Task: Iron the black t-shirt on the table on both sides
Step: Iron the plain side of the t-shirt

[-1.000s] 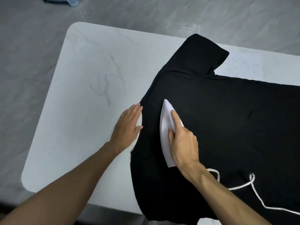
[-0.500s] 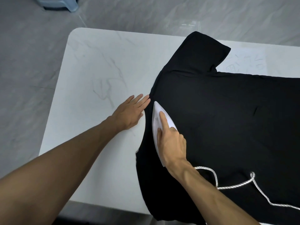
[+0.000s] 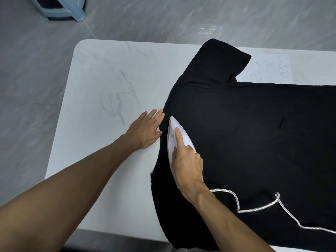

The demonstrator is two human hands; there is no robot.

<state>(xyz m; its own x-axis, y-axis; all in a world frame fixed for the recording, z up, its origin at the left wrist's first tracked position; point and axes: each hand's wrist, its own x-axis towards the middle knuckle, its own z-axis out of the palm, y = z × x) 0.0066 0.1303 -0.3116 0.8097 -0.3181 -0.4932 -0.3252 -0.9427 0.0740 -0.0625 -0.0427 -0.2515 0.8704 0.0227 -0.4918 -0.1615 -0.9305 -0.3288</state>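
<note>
Head view, looking down on a white marbled tabletop [image 3: 101, 88] with a rounded corner at the upper left of the frame. The black t-shirt [image 3: 245, 133] lies spread flat over the right half of the tabletop and runs out of the frame on the right. One sleeve [image 3: 221, 59] points toward the top of the frame and reaches the far edge of the tabletop. At the bottom centre the cloth drapes over the near edge. The shirt's left edge curves from the sleeve down past both hands.

A white iron [image 3: 171, 140] sits on the shirt just inside that left edge, its tip pointing toward the upper part of the frame. The right hand [image 3: 187, 166] grips the iron from behind, fingers curled round it and the index finger stretched along its top. A white braided cord [image 3: 258, 209] trails from behind the wrist across the shirt and off the lower right of the frame.

The left hand [image 3: 145, 130] lies flat on the bare tabletop with straight fingers close together, fingertips touching the shirt's edge just left of the iron's tip.

Left of the shirt, bare tabletop stretches to the left edge. To the right of the iron the shirt lies smooth, with one small crease at the right centre. Faint sketch-like marks show on the tabletop right of the sleeve. A pale blue stool [image 3: 60, 8] stands on the grey floor [image 3: 27, 70] at the upper left.
</note>
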